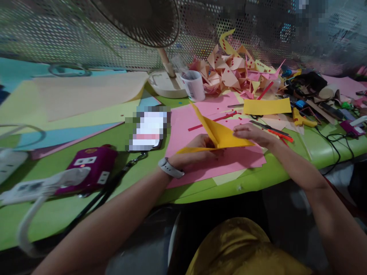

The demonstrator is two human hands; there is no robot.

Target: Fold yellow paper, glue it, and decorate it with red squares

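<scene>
A folded piece of yellow paper [225, 133] stands over the pink sheets in front of me, its pointed flaps spread to several sides. My left hand [202, 147], with a pale watch strap at the wrist, grips it at the lower middle fold, fingers partly hidden by the paper. At the paper's right flap is my right hand [249, 133], its fingers closed together on the edge; the fingertips are small and slightly blurred. Beneath both hands lie pink sheets [183, 164]. Red paper strips [212, 121] and small red scraps lie just beyond.
Scissors [266, 126], a yellow strip [266, 106] and a yellow glue gun [304, 119] lie to the right. A phone [147, 130] and a purple power socket [91, 168] sit left. Behind stand a fan [169, 88], a white cup [194, 86] and heaped folded paper [229, 72].
</scene>
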